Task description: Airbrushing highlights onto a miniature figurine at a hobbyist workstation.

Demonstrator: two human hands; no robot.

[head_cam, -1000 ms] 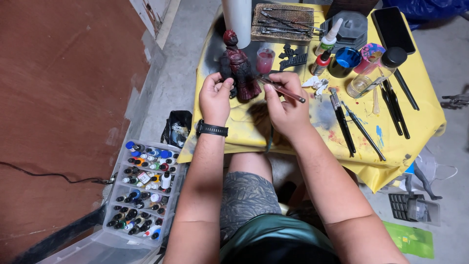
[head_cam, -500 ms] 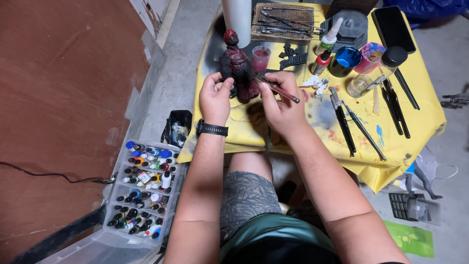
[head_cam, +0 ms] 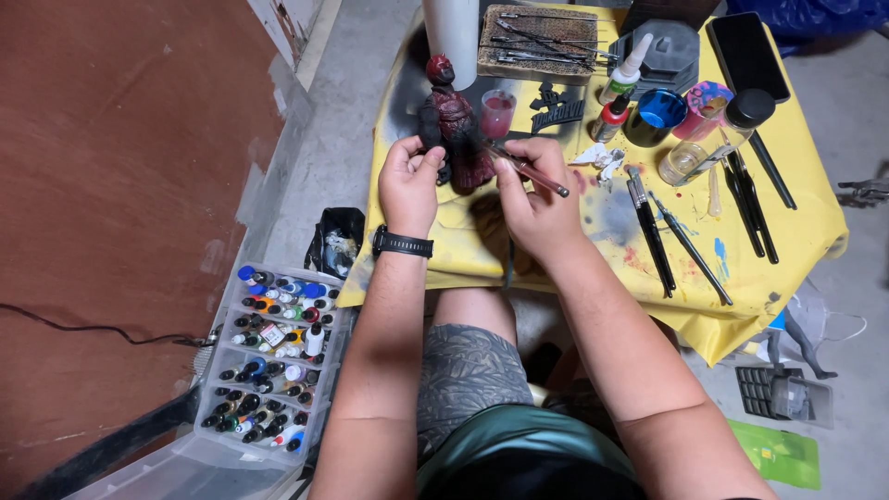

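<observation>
Little has shifted over the last second: both hands remain at the figurine, and the brush handle lies at nearly the same slant, its tip drawn slightly nearer the figure's body.

Position. A dark red figurine (head_cam: 454, 125) stands upright near the near-left part of the yellow-covered table (head_cam: 796, 250), just in front of a small cup of red liquid (head_cam: 497, 113).

Left hand (head_cam: 407, 181): fingers curled, fingertips closed against the figurine's left flank, steadying it. A black wristwatch (head_cam: 402, 243) sits on that wrist.

Right hand (head_cam: 532, 194): fingers pinched shut around a thin paintbrush (head_cam: 528, 171), held like a pen, bristle end directed at the figurine's lower body. Whether the bristles touch the surface cannot be told.

Handling assessment. The figurine appears rigid and light, probably cast resin or plastic, with thin projecting parts likely to snap under side load. Fresh paint may be wet, so the surface could smear or slip. Best grip, in my judgement, is at the base or thick torso, as the left hand does now, away from narrow limbs and the head.

Surroundings. A white glue bottle (head_cam: 629, 68), blue pot (head_cam: 659, 113), glass jar (head_cam: 704, 148) and spare black brushes (head_cam: 653, 231) lie to the right. A clear organiser of small paint bottles (head_cam: 273, 356) rests on the floor at lower left.
</observation>
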